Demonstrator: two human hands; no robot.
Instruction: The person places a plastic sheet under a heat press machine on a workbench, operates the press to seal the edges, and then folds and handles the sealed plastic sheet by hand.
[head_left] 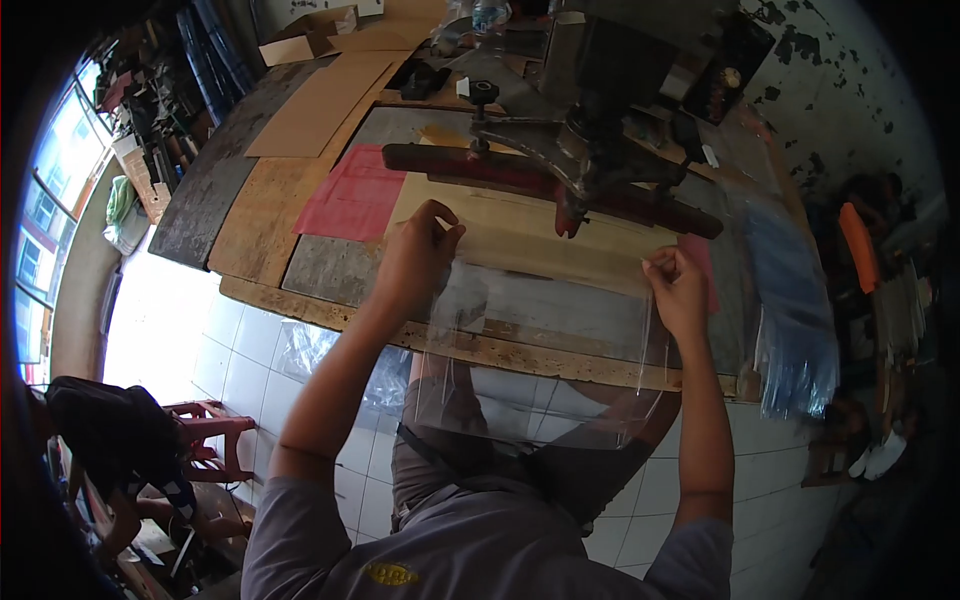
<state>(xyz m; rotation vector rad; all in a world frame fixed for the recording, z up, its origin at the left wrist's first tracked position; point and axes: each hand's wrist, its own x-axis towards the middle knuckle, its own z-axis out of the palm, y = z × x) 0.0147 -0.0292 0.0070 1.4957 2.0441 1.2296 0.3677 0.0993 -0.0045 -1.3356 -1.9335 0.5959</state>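
Note:
A clear plastic sheet [540, 405] stretches between my hands and hangs over the table's front edge toward my lap. My left hand [418, 258] pinches its far left corner. On the other side, the fingers of my right hand [680, 290] are closed on its far right corner. The far edge of the plastic lies over a pale yellow sheet [540, 225] on the worktop. Just beyond my hands, a long dark red press bar [640, 205] hangs from a metal machine head [590, 150]. Pink material [350, 195] shows left of the yellow sheet.
A pile of clear bluish plastic [790, 310] drapes over the table's right edge. Flat cardboard [315, 110] and an open box [305, 38] lie at the back left. A red stool [215, 440] stands on the tiled floor at left, near a person in dark clothing [110, 430].

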